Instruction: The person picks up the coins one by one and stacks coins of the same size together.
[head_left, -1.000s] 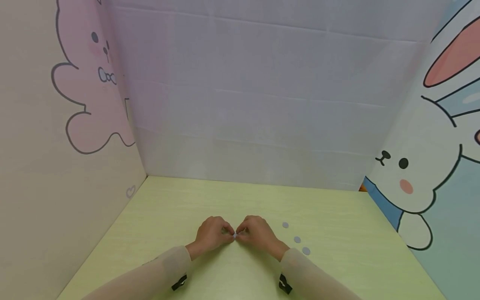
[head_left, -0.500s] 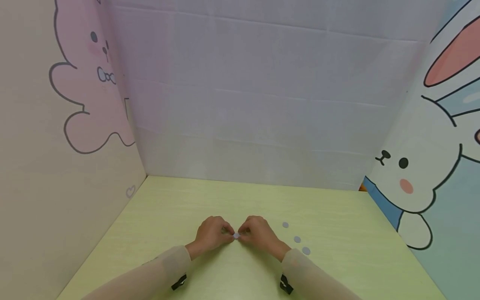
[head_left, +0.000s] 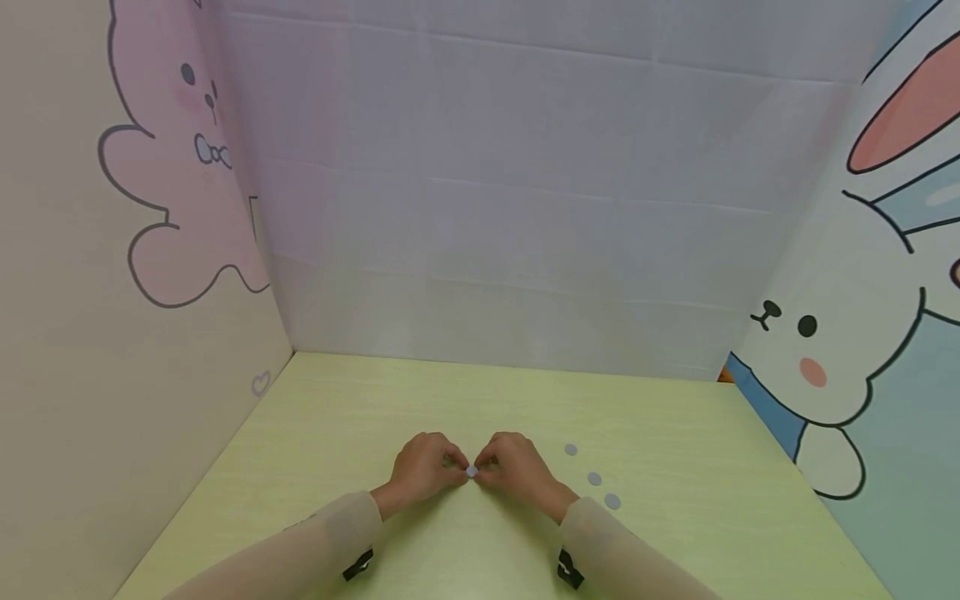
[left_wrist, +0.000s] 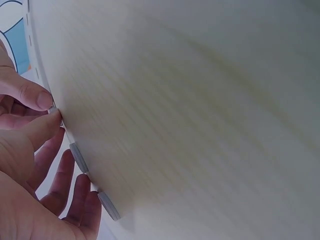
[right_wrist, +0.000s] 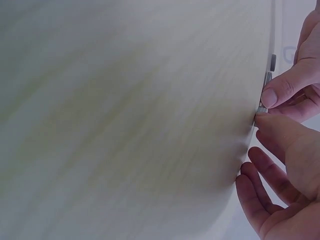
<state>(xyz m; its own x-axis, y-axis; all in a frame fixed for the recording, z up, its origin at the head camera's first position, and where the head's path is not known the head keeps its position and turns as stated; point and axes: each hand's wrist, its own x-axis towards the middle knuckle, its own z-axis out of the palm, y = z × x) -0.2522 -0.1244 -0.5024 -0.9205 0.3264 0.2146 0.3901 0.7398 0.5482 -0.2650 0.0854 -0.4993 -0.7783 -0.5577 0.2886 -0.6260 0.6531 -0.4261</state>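
A small grey coin-like disc [head_left: 472,472] is between the fingertips of both hands, low over the pale yellow tabletop [head_left: 420,396]. My left hand [head_left: 425,465] pinches it from the left with thumb and index finger. From the opposite side my right hand [head_left: 517,468] pinches it too. The left wrist view shows a second grey disc [left_wrist: 78,157] and a third grey disc [left_wrist: 108,206] on the table beside the left hand's other fingers; the left hand hides them in the head view. The right hand's thumb [right_wrist: 280,120] nearly meets the left thumb [right_wrist: 272,95] at the held disc.
Three more grey discs lie right of the right hand: a far disc [head_left: 572,450], a middle disc [head_left: 595,479] and a near disc [head_left: 612,502]. A white back wall [head_left: 510,250] and cartoon-printed side walls enclose the table. Both sleeves have black straps [head_left: 358,565] below them.
The right hand shifted slightly right, then back left to the held disc. More of the disc's face shows now than a second ago. The left hand and the loose discs stay put.
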